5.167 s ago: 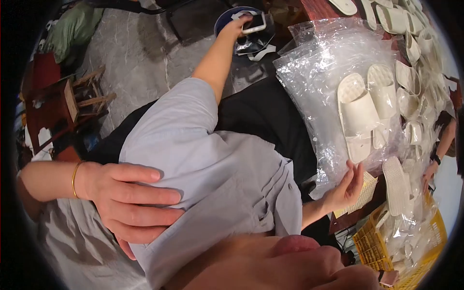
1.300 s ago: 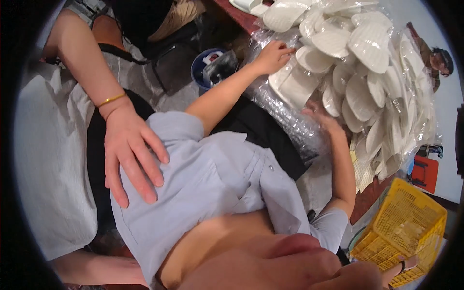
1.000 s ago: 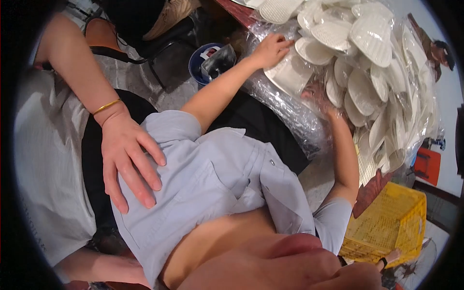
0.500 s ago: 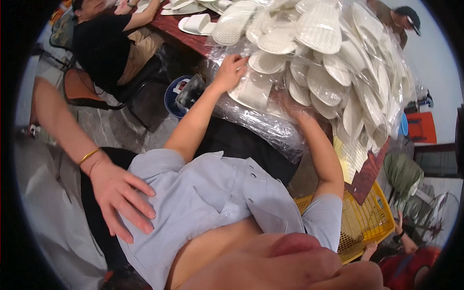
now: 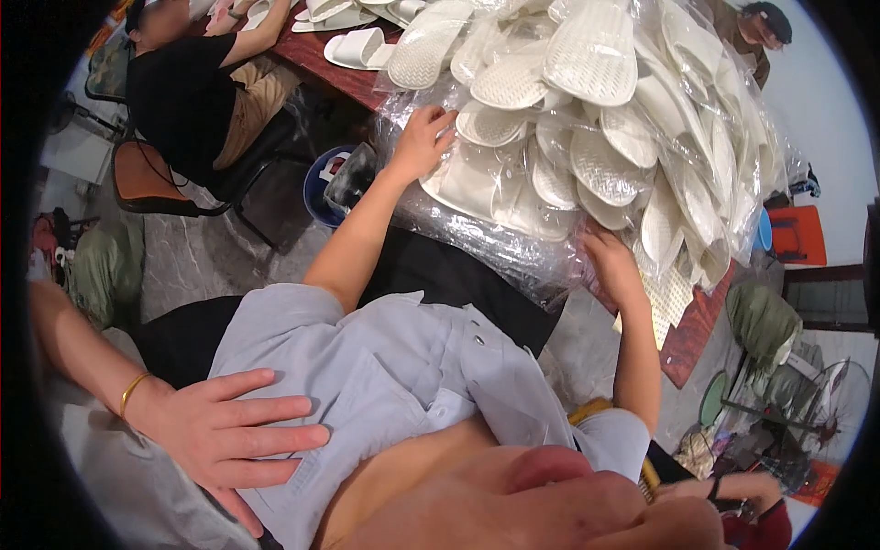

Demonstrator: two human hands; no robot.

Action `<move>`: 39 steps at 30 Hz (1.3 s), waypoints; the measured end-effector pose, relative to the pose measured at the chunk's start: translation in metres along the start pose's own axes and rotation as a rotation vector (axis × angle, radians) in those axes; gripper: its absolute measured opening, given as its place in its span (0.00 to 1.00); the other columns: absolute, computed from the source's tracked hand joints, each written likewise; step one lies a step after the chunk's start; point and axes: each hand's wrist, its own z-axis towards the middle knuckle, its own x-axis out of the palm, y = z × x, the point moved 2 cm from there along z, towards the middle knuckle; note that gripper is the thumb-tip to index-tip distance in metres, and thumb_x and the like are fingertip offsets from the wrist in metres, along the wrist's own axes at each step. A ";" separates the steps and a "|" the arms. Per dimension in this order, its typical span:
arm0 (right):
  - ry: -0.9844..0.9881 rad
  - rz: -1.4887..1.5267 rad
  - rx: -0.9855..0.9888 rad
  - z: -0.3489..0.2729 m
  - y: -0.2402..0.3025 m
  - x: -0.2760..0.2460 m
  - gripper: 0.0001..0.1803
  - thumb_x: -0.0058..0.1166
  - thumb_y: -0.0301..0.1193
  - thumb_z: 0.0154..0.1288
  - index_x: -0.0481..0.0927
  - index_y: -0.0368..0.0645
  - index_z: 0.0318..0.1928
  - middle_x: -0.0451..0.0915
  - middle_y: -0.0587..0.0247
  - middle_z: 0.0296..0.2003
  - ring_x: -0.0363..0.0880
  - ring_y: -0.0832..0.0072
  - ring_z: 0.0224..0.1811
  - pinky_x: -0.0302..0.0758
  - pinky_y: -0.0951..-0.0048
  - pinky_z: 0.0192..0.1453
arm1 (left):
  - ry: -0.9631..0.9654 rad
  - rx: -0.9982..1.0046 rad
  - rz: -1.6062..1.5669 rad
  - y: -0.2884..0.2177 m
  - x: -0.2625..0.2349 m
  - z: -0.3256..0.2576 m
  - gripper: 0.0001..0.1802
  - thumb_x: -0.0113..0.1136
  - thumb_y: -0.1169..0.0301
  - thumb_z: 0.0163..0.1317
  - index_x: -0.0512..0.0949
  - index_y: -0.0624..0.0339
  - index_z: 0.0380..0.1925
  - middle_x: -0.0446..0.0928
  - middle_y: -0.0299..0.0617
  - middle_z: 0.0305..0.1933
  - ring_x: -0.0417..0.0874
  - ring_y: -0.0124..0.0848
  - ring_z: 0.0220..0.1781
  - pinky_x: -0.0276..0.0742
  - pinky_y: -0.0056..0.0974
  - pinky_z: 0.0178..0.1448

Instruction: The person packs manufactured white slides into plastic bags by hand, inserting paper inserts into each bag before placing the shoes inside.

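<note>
A big clear plastic bag (image 5: 513, 243) stuffed with white slippers (image 5: 596, 55) fills the upper middle. My left hand (image 5: 422, 142) rests on the bag's left side, fingers curled into the plastic. My right hand (image 5: 612, 268) grips the bag's lower right edge, its fingertips hidden behind the slippers. Both forearms reach up from my grey-blue shirt (image 5: 394, 367). Another person's hand (image 5: 229, 435), with a gold bracelet at the wrist, lies flat on my shirt at the lower left.
A person in a black top (image 5: 183, 92) sits on a chair at the upper left beside a reddish table (image 5: 321, 69) with loose slippers. A blue bucket (image 5: 319, 188) stands below it. An orange crate (image 5: 797, 234) and fans (image 5: 788, 412) stand on the right.
The view has swung upward, so the bag of slippers looks larger and the seated person came into sight. My hands stay on the bag. The other person's hand slid lower on my shirt.
</note>
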 end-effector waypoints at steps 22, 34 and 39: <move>-0.436 -0.751 -0.266 0.171 0.060 -0.087 0.28 0.64 0.29 0.45 0.79 0.56 0.52 0.61 0.65 0.66 0.64 0.55 0.64 0.72 0.56 0.50 | 0.019 -0.011 -0.068 -0.010 -0.001 0.001 0.21 0.61 0.70 0.58 0.77 0.57 0.54 0.73 0.48 0.49 0.73 0.46 0.51 0.71 0.45 0.57; -0.764 -0.694 0.064 0.360 0.067 -0.143 0.14 0.52 0.30 0.58 0.85 0.35 0.39 0.65 0.48 0.65 0.61 0.47 0.68 0.79 0.53 0.50 | 0.129 0.017 -0.151 -0.008 -0.017 0.002 0.22 0.61 0.71 0.58 0.76 0.60 0.54 0.74 0.51 0.49 0.73 0.49 0.53 0.70 0.45 0.58; -0.868 -0.633 0.145 0.430 0.066 -0.110 0.16 0.50 0.31 0.60 0.85 0.38 0.44 0.61 0.48 0.67 0.57 0.46 0.70 0.73 0.46 0.58 | 0.231 0.024 -0.155 -0.007 -0.029 0.002 0.29 0.62 0.70 0.59 0.70 0.60 0.62 0.72 0.56 0.54 0.73 0.51 0.56 0.69 0.46 0.61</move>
